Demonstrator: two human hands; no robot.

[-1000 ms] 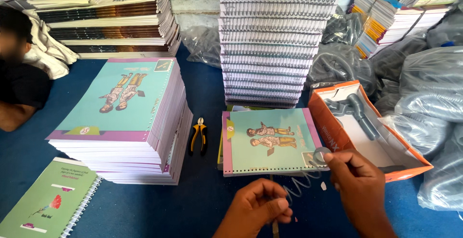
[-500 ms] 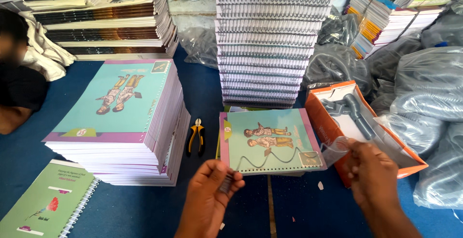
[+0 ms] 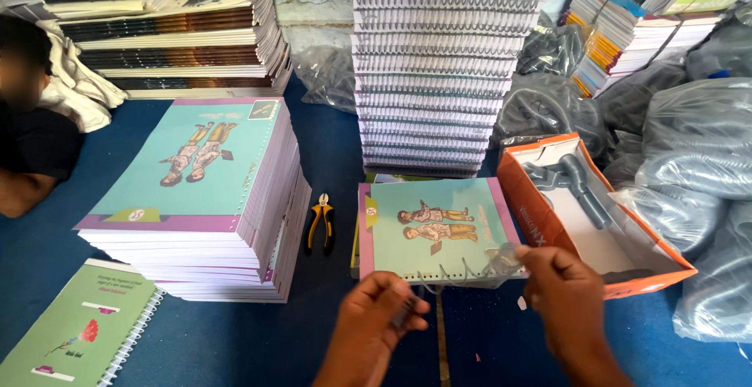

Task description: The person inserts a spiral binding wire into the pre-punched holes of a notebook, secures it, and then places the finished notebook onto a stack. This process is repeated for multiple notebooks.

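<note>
Both hands at 6 o'clock: left hand pinching wire coil, right hand closed on its other end. Booklet just above, at 12 o'clock, coil lying along its near edge.

We see an open orange cardboard box, white inside, lying right of the small book; grey plastic bags are heaped behind and beside it; more clear plastic wrapping sits between the far stacks.
</note>
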